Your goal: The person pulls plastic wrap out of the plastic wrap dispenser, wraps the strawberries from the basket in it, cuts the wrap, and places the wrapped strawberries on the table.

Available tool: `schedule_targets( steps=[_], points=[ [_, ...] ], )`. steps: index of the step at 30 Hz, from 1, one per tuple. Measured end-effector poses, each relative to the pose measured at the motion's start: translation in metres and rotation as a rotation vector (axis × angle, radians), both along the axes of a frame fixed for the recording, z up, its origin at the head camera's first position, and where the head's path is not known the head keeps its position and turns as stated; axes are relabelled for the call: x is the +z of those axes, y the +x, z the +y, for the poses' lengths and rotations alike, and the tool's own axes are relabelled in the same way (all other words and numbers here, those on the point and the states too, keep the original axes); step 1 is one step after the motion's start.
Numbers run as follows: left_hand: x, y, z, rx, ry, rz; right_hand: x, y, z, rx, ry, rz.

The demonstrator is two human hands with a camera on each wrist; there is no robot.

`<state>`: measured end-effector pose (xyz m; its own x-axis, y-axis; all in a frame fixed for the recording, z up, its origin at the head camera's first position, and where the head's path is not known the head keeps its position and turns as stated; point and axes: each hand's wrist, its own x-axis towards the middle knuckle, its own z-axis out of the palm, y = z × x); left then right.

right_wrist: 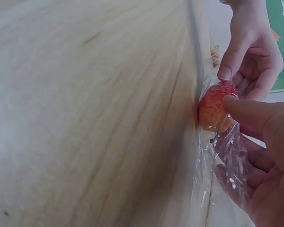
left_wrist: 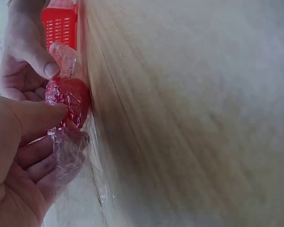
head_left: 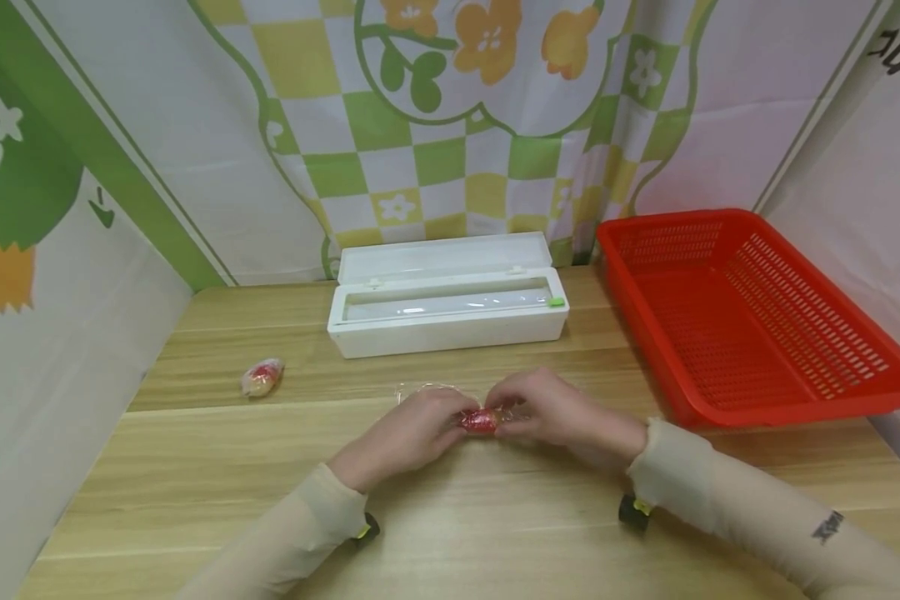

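Observation:
A small red and yellow apple [head_left: 482,422] with a stem rests on the table between both hands, wrapped in clear cling film [right_wrist: 234,158]. From the left, my left hand [head_left: 418,429] pinches the apple's side through the film, thumb on top in the left wrist view. My right hand [head_left: 553,410] grips the opposite side, its thumb on the apple [right_wrist: 212,111] in the right wrist view. Loose crinkled film [left_wrist: 68,156] bunches out at both ends of the fruit, partly inside the curled fingers.
Another film-wrapped apple [head_left: 262,377] lies on the left of the wooden table [head_left: 195,492]. Behind the hands stands a white cling film box [head_left: 450,335], lid raised, a roll inside. A red plastic basket [head_left: 690,400] sits at the right. A patterned curtain [head_left: 435,158] hangs behind.

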<state>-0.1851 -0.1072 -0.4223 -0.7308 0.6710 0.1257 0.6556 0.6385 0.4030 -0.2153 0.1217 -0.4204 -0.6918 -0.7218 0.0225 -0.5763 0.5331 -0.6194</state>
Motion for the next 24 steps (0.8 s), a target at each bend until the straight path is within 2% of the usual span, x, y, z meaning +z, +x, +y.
schedule_targets(
  steps=[4, 9, 13, 15, 19, 22, 24],
  points=[
    [0.001, 0.0, -0.001, 0.028, -0.028, 0.015, 0.0, -0.001, -0.002, -0.041, -0.008, -0.048],
    [0.001, -0.002, -0.004, 0.013, 0.002, 0.063, 0.001, -0.003, -0.003, -0.062, -0.011, -0.064],
    [-0.001, -0.005, -0.005, 0.004, 0.033, 0.04, 0.001, -0.004, -0.002, -0.071, 0.0, -0.076],
    [-0.002, -0.006, -0.004, 0.015, 0.035, 0.029, 0.0, -0.004, -0.003, -0.076, 0.005, -0.043],
    [-0.003, -0.009, -0.003, 0.046, 0.032, 0.022, 0.0, -0.005, -0.004, -0.073, 0.004, 0.113],
    [-0.003, -0.012, -0.002, 0.067, 0.027, 0.033, 0.001, -0.004, -0.007, -0.066, 0.006, 0.206],
    [-0.003, -0.013, -0.002, 0.072, 0.02, 0.05, 0.0, -0.003, -0.009, -0.063, 0.019, 0.235]
  ],
)
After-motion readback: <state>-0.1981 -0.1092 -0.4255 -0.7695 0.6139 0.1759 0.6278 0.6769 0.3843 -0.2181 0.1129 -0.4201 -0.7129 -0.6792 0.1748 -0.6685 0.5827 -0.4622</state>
